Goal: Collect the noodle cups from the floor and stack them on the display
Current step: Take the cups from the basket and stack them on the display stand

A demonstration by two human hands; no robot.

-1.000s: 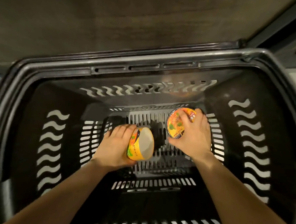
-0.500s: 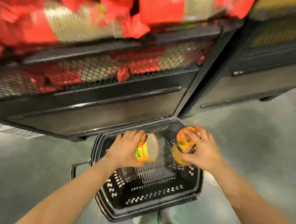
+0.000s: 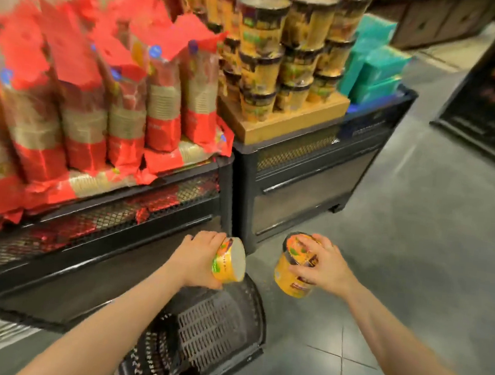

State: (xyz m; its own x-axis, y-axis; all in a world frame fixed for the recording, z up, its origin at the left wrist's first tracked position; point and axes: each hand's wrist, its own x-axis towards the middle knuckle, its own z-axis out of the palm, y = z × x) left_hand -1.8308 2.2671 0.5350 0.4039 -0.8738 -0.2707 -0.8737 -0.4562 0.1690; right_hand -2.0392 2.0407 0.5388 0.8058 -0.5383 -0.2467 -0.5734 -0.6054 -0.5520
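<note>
Both hands hold noodle cups above the black basket [image 3: 211, 335]: the left hand [image 3: 200, 258] grips a tilted cup [image 3: 228, 261], pale base showing, and the right hand [image 3: 321, 267] clasps another cup [image 3: 291, 270]. Stacked cups [image 3: 271, 53] fill the display beyond.

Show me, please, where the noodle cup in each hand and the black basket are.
Left hand's noodle cup [image 3: 228, 261]: head view, on its orange side wall.
Right hand's noodle cup [image 3: 289, 277]: head view, on its orange side below the fingers.
Black basket [image 3: 211, 332]: head view, on its slotted bottom.
</note>
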